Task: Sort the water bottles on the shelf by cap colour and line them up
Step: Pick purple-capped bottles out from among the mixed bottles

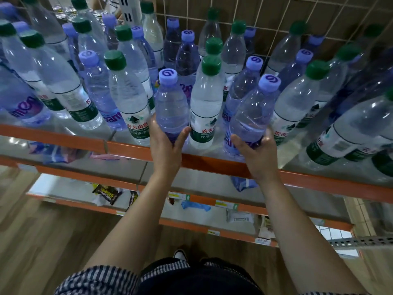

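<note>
Standing on the top shelf (127, 146), purple-capped and green-capped water bottles crowd together in mixed order, none yet grouped by cap colour. Two purple-capped ones at the front edge are in hand. The left purple-capped bottle (171, 103) stands upright just behind the orange shelf lip (212, 163), and the left hand (167, 145) wraps its lower body — thumb on the right side, fingers curled around the left. The right purple-capped bottle (253, 116) tilts, its cap leaning to the right, and the right hand (258, 154) clasps its base, thumb across the front label and fingers behind. Whether either bottle is lifted clear of the shelf cannot be told.

Between the two held bottles stands a green-capped bottle (205, 103) with a green and white label, touching or nearly touching the left one. Another green-capped bottle (127, 96) stands just left of the left hand. More of both kinds fill the shelf to the back, where a wire grid panel (276, 22) rises.

Below, lower shelves (191, 224) with orange edges hold snack packets — a dark packet (107, 192) among them. Striped sleeves (95, 279) show at the bottom, over a wood-pattern floor (42, 241).
</note>
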Action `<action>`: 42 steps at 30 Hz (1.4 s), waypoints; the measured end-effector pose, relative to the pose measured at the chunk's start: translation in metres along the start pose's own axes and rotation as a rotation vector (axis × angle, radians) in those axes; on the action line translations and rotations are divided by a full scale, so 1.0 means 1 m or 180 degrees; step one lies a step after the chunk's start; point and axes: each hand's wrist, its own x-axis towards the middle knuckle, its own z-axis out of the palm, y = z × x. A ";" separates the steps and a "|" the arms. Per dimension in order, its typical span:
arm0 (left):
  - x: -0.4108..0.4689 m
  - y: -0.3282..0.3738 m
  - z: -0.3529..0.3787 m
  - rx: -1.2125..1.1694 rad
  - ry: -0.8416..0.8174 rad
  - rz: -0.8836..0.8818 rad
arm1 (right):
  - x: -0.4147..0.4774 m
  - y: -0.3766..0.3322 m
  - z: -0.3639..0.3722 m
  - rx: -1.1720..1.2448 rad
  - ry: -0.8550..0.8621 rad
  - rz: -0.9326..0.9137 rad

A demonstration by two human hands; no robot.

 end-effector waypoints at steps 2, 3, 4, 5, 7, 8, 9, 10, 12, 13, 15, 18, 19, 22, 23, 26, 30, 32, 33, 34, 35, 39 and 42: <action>-0.005 0.007 -0.007 0.0052 0.0050 0.0199 | -0.002 -0.010 -0.003 0.0241 -0.0154 -0.0037; -0.008 0.011 -0.011 0.0094 0.0088 0.0290 | -0.004 -0.016 -0.004 0.0336 -0.0232 -0.0058; -0.012 0.016 -0.017 0.0133 0.0124 0.0348 | -0.007 -0.021 -0.003 0.0414 -0.0291 -0.0048; -0.016 0.022 -0.023 0.0128 0.0133 0.0357 | -0.010 -0.026 -0.001 0.0488 -0.0354 -0.0013; -0.026 0.027 -0.036 -0.0192 0.0080 0.0255 | -0.019 -0.036 0.006 0.0574 -0.0541 0.0082; -0.032 0.027 -0.044 -0.0483 0.0080 0.0121 | -0.025 -0.039 0.011 0.0650 -0.0707 0.0145; -0.038 0.027 -0.053 -0.0873 0.0100 -0.0047 | -0.031 -0.041 0.018 0.0740 -0.0879 0.0233; -0.044 0.025 -0.062 -0.1330 0.0136 -0.0225 | -0.038 -0.041 0.024 0.0843 -0.1040 0.0324; -0.053 0.018 -0.084 -0.2120 0.0302 -0.0610 | -0.049 -0.040 0.042 0.0945 -0.1265 0.0486; -0.056 0.012 -0.097 -0.2324 0.0413 -0.0794 | -0.054 -0.039 0.052 0.0939 -0.1373 0.0531; -0.062 -0.002 -0.126 -0.2534 0.0587 -0.1083 | -0.064 -0.041 0.077 0.0899 -0.1605 0.0599; -0.071 -0.023 -0.171 -0.2568 0.0704 -0.1264 | -0.076 -0.045 0.120 0.1056 -0.2096 0.0660; -0.075 -0.031 -0.187 -0.2544 0.0742 -0.1278 | -0.082 -0.046 0.136 0.1125 -0.2234 0.0709; -0.080 -0.054 -0.240 -0.2452 0.0800 -0.1269 | -0.100 -0.056 0.193 0.1276 -0.2478 0.1036; -0.079 -0.059 -0.261 -0.2387 0.0804 -0.1245 | -0.104 -0.060 0.213 0.1266 -0.2527 0.1107; -0.068 -0.076 -0.331 -0.2234 0.0798 -0.1288 | -0.122 -0.072 0.281 0.1337 -0.2764 0.1413; -0.051 -0.099 -0.416 -0.2268 0.0739 -0.1456 | -0.157 -0.091 0.370 0.1532 -0.3119 0.1990; -0.041 -0.112 -0.450 -0.2232 0.0767 -0.1534 | -0.172 -0.098 0.409 0.1514 -0.3043 0.2143; -0.035 -0.118 -0.465 -0.2186 0.0780 -0.1548 | -0.177 -0.100 0.427 0.1460 -0.3004 0.2174; -0.028 -0.125 -0.477 -0.2126 0.0777 -0.1558 | -0.181 -0.103 0.442 0.1416 -0.3000 0.2205; -0.022 -0.131 -0.488 -0.2073 0.0767 -0.1567 | -0.182 -0.106 0.455 0.1399 -0.3005 0.2224; 0.010 -0.159 -0.519 -0.2021 0.0728 -0.1595 | -0.173 -0.118 0.511 0.1259 -0.2854 0.1813; 0.042 -0.179 -0.536 -0.2029 0.0658 -0.1633 | -0.159 -0.125 0.554 0.1278 -0.2848 0.1506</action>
